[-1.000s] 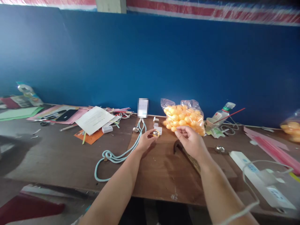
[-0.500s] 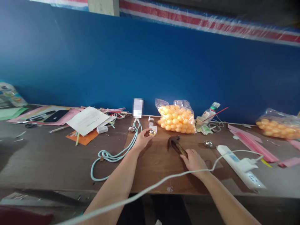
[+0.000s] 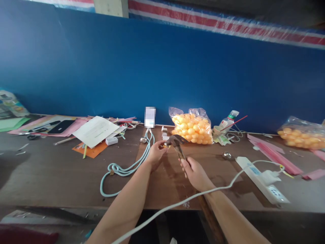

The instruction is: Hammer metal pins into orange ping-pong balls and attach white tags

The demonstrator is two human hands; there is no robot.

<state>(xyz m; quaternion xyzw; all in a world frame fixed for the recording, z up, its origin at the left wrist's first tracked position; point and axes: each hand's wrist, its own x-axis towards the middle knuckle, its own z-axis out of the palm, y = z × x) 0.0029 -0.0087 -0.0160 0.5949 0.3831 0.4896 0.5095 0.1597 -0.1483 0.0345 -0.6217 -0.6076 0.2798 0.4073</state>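
The person's right hand is wrapped round the handle of a claw hammer, its head out past the fingers, beside the left hand. There, nearly closed, thumb and fingers pinch a small shiny ball; whether the hammer touches it, I can't tell. Beyond the right hand sits a bag of orange balls.

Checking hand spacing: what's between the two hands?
In the head view, the hammer's head and upper handle. The right hand grips the handle; the head is by the silver-and-yellow item in the left hand, contact unclear.
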